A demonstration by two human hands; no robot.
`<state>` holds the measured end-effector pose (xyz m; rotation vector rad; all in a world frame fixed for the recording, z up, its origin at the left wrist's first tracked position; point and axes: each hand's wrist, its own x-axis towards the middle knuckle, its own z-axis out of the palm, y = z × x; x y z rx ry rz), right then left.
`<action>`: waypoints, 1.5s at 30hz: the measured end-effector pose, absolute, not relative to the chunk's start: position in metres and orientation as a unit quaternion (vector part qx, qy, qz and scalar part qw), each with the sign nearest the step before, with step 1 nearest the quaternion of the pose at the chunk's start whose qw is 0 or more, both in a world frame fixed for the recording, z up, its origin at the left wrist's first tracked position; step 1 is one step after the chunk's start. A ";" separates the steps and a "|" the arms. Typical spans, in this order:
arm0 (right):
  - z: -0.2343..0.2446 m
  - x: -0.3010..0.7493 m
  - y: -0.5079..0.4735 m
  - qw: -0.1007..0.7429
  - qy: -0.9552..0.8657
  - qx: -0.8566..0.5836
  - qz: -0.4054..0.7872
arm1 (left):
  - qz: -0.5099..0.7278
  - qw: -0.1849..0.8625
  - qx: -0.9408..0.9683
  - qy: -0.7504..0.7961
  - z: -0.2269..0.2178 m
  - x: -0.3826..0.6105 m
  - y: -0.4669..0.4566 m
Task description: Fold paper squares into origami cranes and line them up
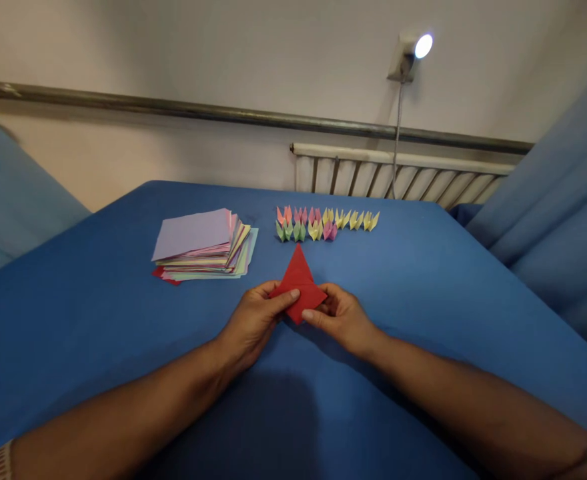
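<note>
A sheet of red origami paper [299, 277], folded into a pointed kite-like shape, is held between my two hands just above the blue table. Its long tip points away from me. My left hand [257, 315] pinches its left side, thumb flat across the middle and fingers behind. On the other side, my right hand [346, 319] grips the lower right edge, with the thumb on the front near the bottom corner and curled fingers partly hidden behind. Beyond the red paper stand two rows of small folded paper cranes [315, 230] in green, yellow, pink and purple.
Left of the cranes lies a thick stack of coloured paper [193, 237], lilac on top, a red corner poking out below. The blue table [413, 267] ends near a wall with a radiator [373, 167] and pipe. A lit plug [423, 46] and blue curtains [558, 193] flank it.
</note>
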<state>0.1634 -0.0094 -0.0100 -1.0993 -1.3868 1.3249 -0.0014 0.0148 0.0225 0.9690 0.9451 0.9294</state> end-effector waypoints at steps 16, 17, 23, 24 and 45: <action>-0.010 0.180 0.008 0.492 -0.440 -0.539 0.524 | 0.387 0.376 0.652 0.532 0.024 -0.012 0.026; -0.010 0.181 0.009 0.479 -0.442 -0.552 0.520 | 0.383 0.301 0.709 0.511 0.026 -0.014 0.026; -0.006 0.180 0.007 0.439 -0.424 -0.555 0.565 | 0.194 0.171 0.931 0.258 0.029 -0.011 0.016; -0.006 0.179 0.006 0.436 -0.420 -0.552 0.573 | 0.169 0.163 0.939 0.251 0.028 -0.009 0.014; -0.004 0.222 -0.007 0.238 -0.820 -0.466 0.230 | 0.141 0.157 0.932 0.296 0.009 -0.005 0.023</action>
